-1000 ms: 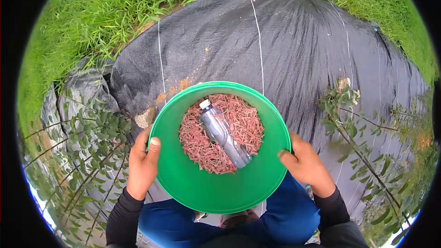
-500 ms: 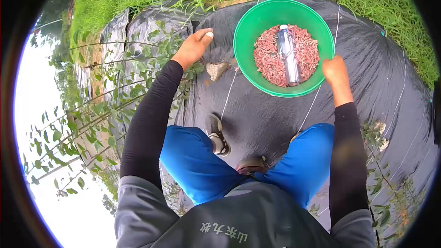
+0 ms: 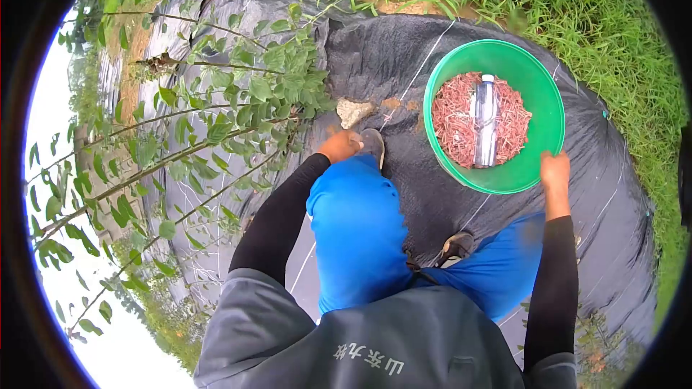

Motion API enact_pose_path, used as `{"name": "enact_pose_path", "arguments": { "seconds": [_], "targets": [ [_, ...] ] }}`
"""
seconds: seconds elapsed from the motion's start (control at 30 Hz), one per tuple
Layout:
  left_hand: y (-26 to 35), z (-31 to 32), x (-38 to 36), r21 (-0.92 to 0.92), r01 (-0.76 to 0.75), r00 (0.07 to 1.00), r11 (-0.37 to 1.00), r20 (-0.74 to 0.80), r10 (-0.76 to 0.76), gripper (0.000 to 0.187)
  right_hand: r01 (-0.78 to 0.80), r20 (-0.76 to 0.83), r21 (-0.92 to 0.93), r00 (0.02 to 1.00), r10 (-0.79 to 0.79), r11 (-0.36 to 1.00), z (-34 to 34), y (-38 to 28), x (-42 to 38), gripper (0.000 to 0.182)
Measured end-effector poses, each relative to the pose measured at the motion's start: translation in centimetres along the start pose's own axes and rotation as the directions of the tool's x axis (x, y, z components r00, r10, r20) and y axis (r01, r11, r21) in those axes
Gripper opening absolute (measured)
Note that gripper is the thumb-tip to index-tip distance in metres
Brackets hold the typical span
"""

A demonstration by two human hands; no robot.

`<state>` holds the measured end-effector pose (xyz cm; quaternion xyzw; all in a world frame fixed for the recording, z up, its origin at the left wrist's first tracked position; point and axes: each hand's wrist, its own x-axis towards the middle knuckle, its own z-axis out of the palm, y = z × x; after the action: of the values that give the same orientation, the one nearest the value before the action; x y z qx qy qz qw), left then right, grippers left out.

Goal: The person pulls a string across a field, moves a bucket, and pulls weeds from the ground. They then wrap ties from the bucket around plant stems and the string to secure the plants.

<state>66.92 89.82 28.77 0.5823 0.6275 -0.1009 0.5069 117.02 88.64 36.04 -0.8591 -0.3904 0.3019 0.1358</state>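
Green bucket (image 3: 546,112), far right, gripped at one side by my right hand (image 3: 555,173); left hand (image 3: 341,146) near my knee (image 3: 355,187), closure unclear; hold level so the bottle (image 3: 486,122) rests securely on the reddish pieces (image 3: 453,119).

The right hand (image 3: 555,170) is clenched, the left hand (image 3: 341,146) loosely curled.

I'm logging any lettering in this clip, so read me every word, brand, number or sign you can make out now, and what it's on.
"山东九牧": white, upside down in the view, on the shirt.
Bottle: nothing readable at this size.
Bucket: no lettering visible.
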Motion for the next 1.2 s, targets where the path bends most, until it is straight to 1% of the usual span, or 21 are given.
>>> {"name": "enact_pose_path", "arguments": {
  "seconds": [0.03, 0.07, 0.13, 0.17, 0.2, 0.23, 0.27, 0.37, 0.53, 0.6, 0.67, 0.7, 0.77, 0.8, 0.87, 0.9, 0.97, 1.0, 1.07, 1.1, 1.2],
  "targets": [
    [1.0, 0.3, -0.2, -0.032, 0.086, 0.991, 0.996, -0.099, -0.088, 0.029, 0.010, 0.000, 0.033, 1.000, -0.010, 0.999, -0.2, -0.5, -0.1, 0.028],
    [1.1, 1.0, 0.8, -0.033, 0.082, 0.992, 0.996, -0.090, -0.084, 0.029, 0.003, -0.004, 0.026, 1.000, -0.003, 1.000, -0.3, -0.7, -0.2, 0.028],
    [1.6, 2.8, 3.4, 0.030, -0.184, 0.874, 0.982, -0.453, 0.178, 0.025, -0.006, -0.004, 0.113, 1.000, 0.007, 0.994, -0.3, -0.9, -0.6, 0.026],
    [2.1, 3.9, 5.0, 0.164, -0.258, 0.837, 0.952, -0.454, 0.305, 0.027, -0.024, -0.014, 0.106, 1.000, 0.026, 0.994, -0.4, -0.9, -0.6, 0.026],
    [2.3, 4.8, 6.7, 0.159, -0.270, 0.844, 0.949, -0.436, 0.313, 0.027, -0.021, -0.041, 0.065, 0.999, 0.024, 0.998, -0.5, -0.9, -0.5, 0.025],
    [2.2, 6.0, 8.3, 0.329, -0.275, 0.831, 0.903, -0.391, 0.396, 0.026, -0.021, -0.060, 0.018, 0.998, 0.022, 1.000, -0.5, -0.8, -0.6, 0.025],
    [2.0, 7.2, 9.6, 0.488, -0.272, 0.818, 0.829, -0.336, 0.467, 0.025, -0.041, -0.056, 0.000, 0.998, 0.041, 0.999, -0.7, -0.4, -0.4, 0.024],
    [0.0, 9.5, 13.1, 0.706, -0.210, 0.787, 0.676, -0.288, 0.545, 0.027, -0.065, -0.059, 0.068, 0.996, 0.069, 0.996, -0.8, 0.7, 0.5, 0.022],
    [-1.0, 10.4, 13.2, 0.721, -0.173, 0.829, 0.671, -0.261, 0.495, 0.018, -0.119, -0.006, 0.026, 0.993, 0.119, 0.993, -1.3, 0.6, 0.6, 0.027],
    [-0.7, 9.8, 12.1, 0.654, -0.234, 0.793, 0.719, -0.299, 0.530, 0.016, -0.065, -0.026, 0.070, 0.997, 0.067, 0.995, -1.5, 1.3, 1.6, 0.029],
    [0.3, 8.9, 8.4, 0.562, -0.275, 0.763, 0.780, -0.366, 0.532, 0.017, 0.007, -0.089, -0.028, 0.996, -0.009, 1.000, -1.2, 2.8, 2.8, 0.037],
    [0.2, 8.6, 6.5, 0.337, -0.298, 0.764, 0.893, -0.477, 0.434, 0.018, 0.012, -0.095, -0.016, 0.995, -0.013, 1.000, -1.2, 2.7, 3.3, 0.037],
    [-1.4, 8.3, 4.4, -0.087, -0.331, 0.800, 0.940, -0.554, 0.230, 0.021, 0.040, -0.012, -0.260, 0.999, -0.045, 0.965, -1.5, 2.5, 3.7, 0.044],
    [-2.2, 7.4, 2.8, -0.526, -0.213, 0.930, 0.823, -0.368, 0.006, 0.023, 0.054, -0.067, -0.337, 0.994, -0.081, 0.940, -1.4, 2.2, 3.6, 0.045],
    [-4.1, 6.6, 0.4, -0.952, -0.053, 0.956, 0.302, -0.136, -0.260, 0.027, 0.065, -0.107, -0.411, 0.987, -0.119, 0.909, -1.1, 1.6, 3.2, 0.047],
    [-6.2, 6.5, 0.3, -0.951, -0.050, 0.954, 0.304, -0.136, -0.267, 0.027, 0.049, -0.097, -0.408, 0.991, -0.097, 0.912, -1.1, 0.9, 2.9, 0.046],
    [-11.5, 6.2, 2.0, -0.986, -0.165, 0.936, -0.027, -0.148, -0.319, 0.032, 0.028, -0.084, -0.395, 0.994, -0.067, 0.918, -0.9, 0.7, 2.5, 0.046],
    [-12.6, 5.7, 2.4, -0.986, -0.164, 0.936, -0.018, -0.150, -0.318, 0.032, 0.040, -0.072, -0.358, 0.995, -0.070, 0.933, -1.0, 0.7, 2.5, 0.047],
    [-13.8, 4.4, 3.8, -0.934, -0.223, 0.914, -0.279, -0.101, -0.392, 0.025, 0.041, -0.067, -0.320, 0.996, -0.066, 0.946, -1.0, 1.2, 2.6, 0.048],
    [-14.0, 3.9, 4.5, -0.913, -0.251, 0.901, -0.320, -0.100, -0.423, 0.014, 0.038, -0.110, -0.308, 0.991, -0.075, 0.951, -1.0, 1.3, 2.4, 0.046],
    [-17.0, 3.4, 8.2, -0.828, -0.329, 0.895, -0.454, -0.120, -0.430, 0.015, -0.015, -0.104, -0.206, 0.995, -0.007, 0.979, -1.1, 1.8, 2.7, 0.043]
  ]
}}
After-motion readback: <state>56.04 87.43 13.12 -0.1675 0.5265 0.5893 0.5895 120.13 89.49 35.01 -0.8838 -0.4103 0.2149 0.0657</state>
